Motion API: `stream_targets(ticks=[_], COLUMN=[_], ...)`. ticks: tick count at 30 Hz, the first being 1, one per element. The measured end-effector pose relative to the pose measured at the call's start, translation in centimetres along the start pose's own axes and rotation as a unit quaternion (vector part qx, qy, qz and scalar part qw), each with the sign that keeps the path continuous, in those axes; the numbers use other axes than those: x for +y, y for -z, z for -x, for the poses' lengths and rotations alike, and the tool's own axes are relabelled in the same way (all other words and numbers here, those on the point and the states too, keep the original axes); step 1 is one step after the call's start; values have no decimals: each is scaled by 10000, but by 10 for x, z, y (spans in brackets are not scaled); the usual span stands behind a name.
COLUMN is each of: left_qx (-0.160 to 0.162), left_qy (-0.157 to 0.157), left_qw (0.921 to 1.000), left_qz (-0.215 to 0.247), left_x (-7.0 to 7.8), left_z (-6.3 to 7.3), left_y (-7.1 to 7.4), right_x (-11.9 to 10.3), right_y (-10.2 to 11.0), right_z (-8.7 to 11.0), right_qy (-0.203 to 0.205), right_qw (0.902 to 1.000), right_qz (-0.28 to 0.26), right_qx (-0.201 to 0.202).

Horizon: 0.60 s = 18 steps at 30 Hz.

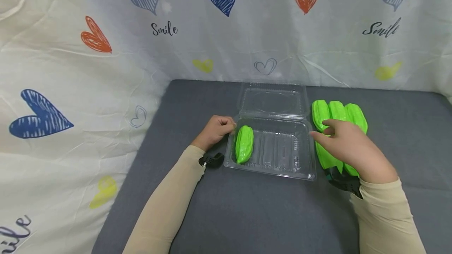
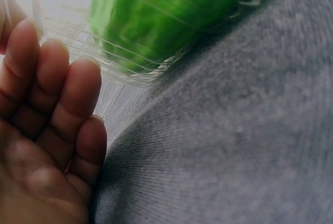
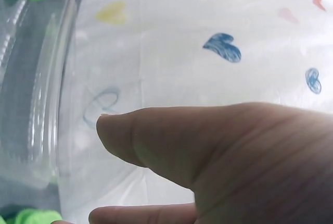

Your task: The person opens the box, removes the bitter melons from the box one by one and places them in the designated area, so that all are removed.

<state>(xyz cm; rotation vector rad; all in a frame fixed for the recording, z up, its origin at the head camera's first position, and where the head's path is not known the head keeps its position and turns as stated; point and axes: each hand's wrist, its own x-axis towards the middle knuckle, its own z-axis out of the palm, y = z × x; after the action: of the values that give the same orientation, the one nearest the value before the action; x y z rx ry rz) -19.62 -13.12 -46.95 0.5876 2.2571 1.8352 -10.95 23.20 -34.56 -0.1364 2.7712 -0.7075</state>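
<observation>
A clear plastic clamshell container lies open on the table, its lid folded back. Inside, at the left end, is one bright green, ridged, gourd-like piece, also seen through the clear wall in the left wrist view. My left hand pinches the container's left rim, fingers curled. My right hand hovers over several similar green pieces right of the container and partly hides them. Thumb and fingers are extended and apart, with nothing between them.
The grey cloth-covered table spreads around the container. A white curtain printed with hearts and "Smile" hangs along the back and left edges. Both wrists wear black camera bands.
</observation>
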Motion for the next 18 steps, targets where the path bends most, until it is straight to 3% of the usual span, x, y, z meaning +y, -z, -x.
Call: stream_targets(ticks=[18], left_qx=[-28], left_qy=[-138], left_qw=[9998], left_qz=[-134], left_x=[0], left_z=[-1], left_y=[2], right_x=[-41], right_y=[-21], right_z=[-16], right_qy=[240], right_qw=[9996], right_qz=[-113], right_qx=[61])
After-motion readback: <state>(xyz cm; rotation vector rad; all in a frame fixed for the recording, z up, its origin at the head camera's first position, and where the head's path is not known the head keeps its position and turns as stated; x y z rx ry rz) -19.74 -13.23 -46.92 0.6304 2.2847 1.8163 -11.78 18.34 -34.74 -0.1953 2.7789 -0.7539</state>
